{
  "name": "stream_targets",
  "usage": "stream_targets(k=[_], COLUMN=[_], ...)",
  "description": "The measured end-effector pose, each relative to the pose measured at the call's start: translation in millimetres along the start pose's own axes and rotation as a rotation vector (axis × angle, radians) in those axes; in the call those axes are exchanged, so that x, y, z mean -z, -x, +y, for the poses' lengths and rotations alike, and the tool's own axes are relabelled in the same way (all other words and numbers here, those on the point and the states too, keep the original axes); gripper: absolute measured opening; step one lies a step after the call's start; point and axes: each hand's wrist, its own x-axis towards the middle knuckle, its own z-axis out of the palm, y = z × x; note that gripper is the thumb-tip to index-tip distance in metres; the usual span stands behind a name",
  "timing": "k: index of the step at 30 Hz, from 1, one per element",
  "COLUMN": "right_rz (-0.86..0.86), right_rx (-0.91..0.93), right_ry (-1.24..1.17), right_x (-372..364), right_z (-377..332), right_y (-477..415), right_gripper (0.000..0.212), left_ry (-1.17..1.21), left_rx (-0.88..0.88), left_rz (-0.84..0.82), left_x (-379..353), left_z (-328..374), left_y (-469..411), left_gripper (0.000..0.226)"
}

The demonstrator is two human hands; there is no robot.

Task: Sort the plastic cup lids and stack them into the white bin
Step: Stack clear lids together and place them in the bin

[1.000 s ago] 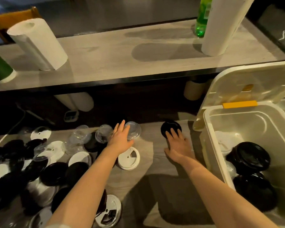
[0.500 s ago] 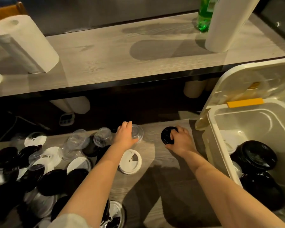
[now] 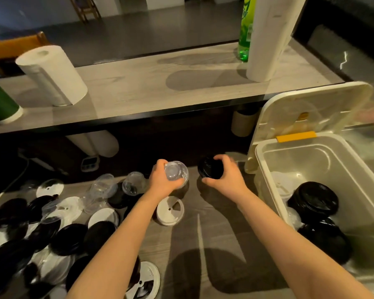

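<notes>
Left hand [image 3: 162, 181] has its grip curled round a clear dome lid [image 3: 175, 172], right hand [image 3: 224, 177] grips a black lid [image 3: 209, 168], both lifted just left of the white bin [image 3: 266, 180], which holds stacked black lids [image 3: 313, 200].

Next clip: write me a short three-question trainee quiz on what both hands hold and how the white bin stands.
1. True or false: the left hand grips a clear domed plastic lid.
2. The round plastic lid gripped by the right hand is: A white, B black, C clear.
3. Fill in: the hinged cover of the white plastic bin stands ____.
Key: 1 true; 2 B; 3 open.
</notes>
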Motion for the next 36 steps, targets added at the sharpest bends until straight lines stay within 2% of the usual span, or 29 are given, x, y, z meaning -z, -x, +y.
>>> stream_targets(k=[4, 11, 14, 18, 20, 24, 29, 33, 36], right_rz=[0.028, 0.176, 0.233, 0.278, 0.215, 0.0, -0.252, -0.283, -0.273], right_rx=[0.114, 0.264, 0.247, 0.13, 0.013, -0.153, -0.114, -0.093, -0.04], right_ry=[-0.075, -0.11, -0.146, -0.103, -0.019, 0.336, 0.628, 0.664, 0.682], right_x=[25, 90, 122, 160, 178, 206, 193, 191, 197], right_z=[-21, -18, 1, 44, 70, 112, 132, 137, 135], right_y=[11, 37, 49, 58, 60, 59, 58, 57, 56], right_gripper=[0.075, 0.063, 0.058, 0.061, 0.065, 0.067, 0.055, 0.057, 0.051], left_ry=[0.053, 0.157, 0.181, 0.211, 0.209, 0.216, 0.222, 0.221, 0.21], left_rx=[-0.032, -0.184, -0.247, -0.262, -0.266, -0.279, -0.277, -0.289, -0.325], left_rz=[0.06, 0.078, 0.038, -0.001, -0.002, -0.033, -0.029, -0.022, 0.001], left_x=[18, 19, 3, -22, -35, -56, -72, -78, -83], left_z=[25, 81, 109, 138, 149, 164, 172, 176, 180], left_y=[19, 59, 74, 86, 90, 97, 101, 104, 103], left_gripper=[0.063, 0.063, 0.056, 0.069, 0.068, 0.064, 0.059, 0.061, 0.062])
